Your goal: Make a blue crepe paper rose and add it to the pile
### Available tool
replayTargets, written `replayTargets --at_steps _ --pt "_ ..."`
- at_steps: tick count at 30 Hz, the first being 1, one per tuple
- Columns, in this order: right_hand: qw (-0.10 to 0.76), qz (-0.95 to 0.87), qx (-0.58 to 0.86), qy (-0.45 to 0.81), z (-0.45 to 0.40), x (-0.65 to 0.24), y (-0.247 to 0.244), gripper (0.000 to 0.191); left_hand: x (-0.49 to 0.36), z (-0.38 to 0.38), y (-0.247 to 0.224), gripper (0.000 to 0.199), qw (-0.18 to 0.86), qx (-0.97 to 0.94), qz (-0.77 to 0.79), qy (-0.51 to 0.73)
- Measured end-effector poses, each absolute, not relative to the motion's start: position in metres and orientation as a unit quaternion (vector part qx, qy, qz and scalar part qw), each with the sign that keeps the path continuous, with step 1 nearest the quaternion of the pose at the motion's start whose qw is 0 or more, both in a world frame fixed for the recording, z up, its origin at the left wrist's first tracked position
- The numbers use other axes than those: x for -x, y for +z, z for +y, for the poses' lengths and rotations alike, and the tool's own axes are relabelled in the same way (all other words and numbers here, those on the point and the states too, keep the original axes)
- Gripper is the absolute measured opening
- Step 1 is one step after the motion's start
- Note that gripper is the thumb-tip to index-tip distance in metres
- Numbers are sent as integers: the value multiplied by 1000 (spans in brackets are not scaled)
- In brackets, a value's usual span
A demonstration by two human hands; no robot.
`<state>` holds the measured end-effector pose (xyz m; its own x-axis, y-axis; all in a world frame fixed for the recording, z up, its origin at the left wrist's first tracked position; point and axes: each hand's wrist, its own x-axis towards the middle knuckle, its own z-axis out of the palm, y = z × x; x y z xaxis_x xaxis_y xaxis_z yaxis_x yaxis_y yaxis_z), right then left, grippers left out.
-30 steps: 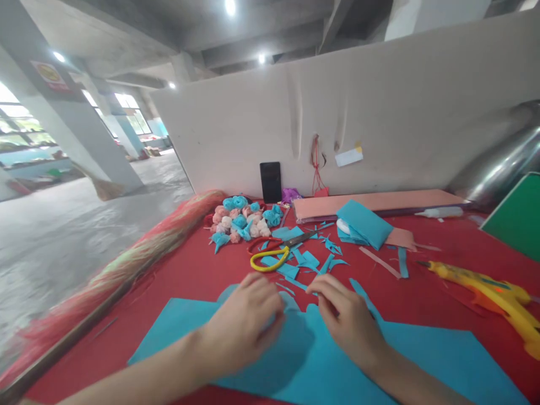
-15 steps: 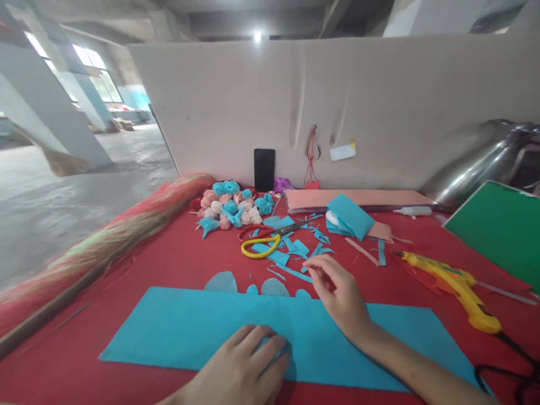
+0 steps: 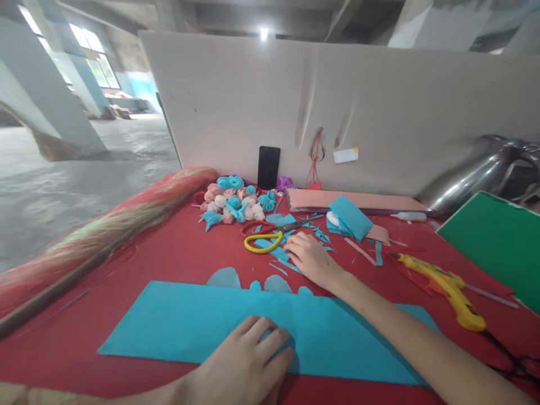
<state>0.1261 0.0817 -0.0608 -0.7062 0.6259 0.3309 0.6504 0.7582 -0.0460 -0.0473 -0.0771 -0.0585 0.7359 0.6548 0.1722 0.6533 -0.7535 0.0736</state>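
A long sheet of blue crepe paper (image 3: 177,320) lies flat across the front of the table. My left hand (image 3: 251,357) rests on its near middle, fingers loosely bent and slightly apart, with nothing visible in them. Beyond the sheet, my right hand (image 3: 310,259) reaches low over blue paper scraps (image 3: 276,250), its fingers bent downward and a little apart. Its fingertips are close to the yellow handle of the scissors (image 3: 264,243), but touching cannot be made out. Rounded blue paper petals (image 3: 223,278) stick out past the sheet's far edge.
Pink, white and blue paper flowers (image 3: 234,202) are heaped at the back left. A yellow glue gun (image 3: 447,287) lies at right, before a green board (image 3: 493,242). A folded blue paper piece (image 3: 350,216), pink sheets (image 3: 358,199) and a phone (image 3: 269,167) are at the back.
My right hand has moved forward and left, from above the sheet's far edge to the scraps by the scissors, and its pinch has loosened. My left hand stays on the sheet.
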Motion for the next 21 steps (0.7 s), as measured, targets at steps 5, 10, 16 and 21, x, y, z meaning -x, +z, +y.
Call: replayTargets --at_steps 5,10,16,21 --pt "138 -922 358 -60 83 -127 -61 25 48 -79 -62 16 -9 -927 356 114" --pt "180 -898 396 -70 65 -136 -67 20 58 -59 -38 14 -25 -923 357 141" --pt "255 -880 399 -40 46 -141 -78 12 73 63 26 27 -141 -875 456 76" --pt "301 -867 398 -4 50 -140 -75 19 70 199 57 23 -184 -801 569 15"
